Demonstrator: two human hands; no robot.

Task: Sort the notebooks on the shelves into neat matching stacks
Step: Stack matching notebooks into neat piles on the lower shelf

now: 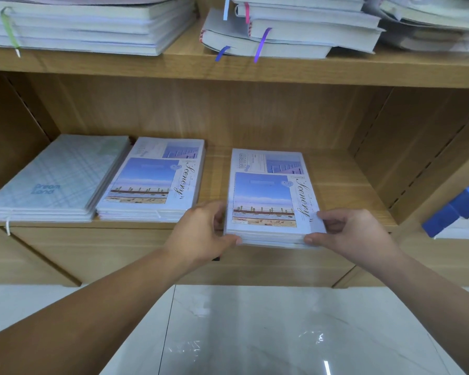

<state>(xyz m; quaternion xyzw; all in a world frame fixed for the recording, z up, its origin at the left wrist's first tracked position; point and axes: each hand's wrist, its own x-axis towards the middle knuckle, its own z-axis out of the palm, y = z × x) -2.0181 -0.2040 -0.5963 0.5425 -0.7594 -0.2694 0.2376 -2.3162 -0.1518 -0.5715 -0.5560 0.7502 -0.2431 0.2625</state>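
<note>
A small stack of "Scenery" notebooks (268,196) with a sky-and-fence picture lies on the lower wooden shelf (344,185), its near edge over the shelf front. My left hand (203,234) grips the stack's near left corner, thumb under the front edge. At the near right corner my right hand (349,231) pinches the stack, fingers on the cover and thumb on the front edge. A matching "Scenery" stack (152,182) sits to the left, and a plaid "Dream Land" stack (57,180) lies at the far left.
The upper shelf (173,63) holds thicker notebook piles with ribbon markers: one at left (79,25), one in the middle (295,31), one at right (431,20). Blue boxes (455,209) show past the right shelf wall. Glossy tiled floor (255,334) lies below.
</note>
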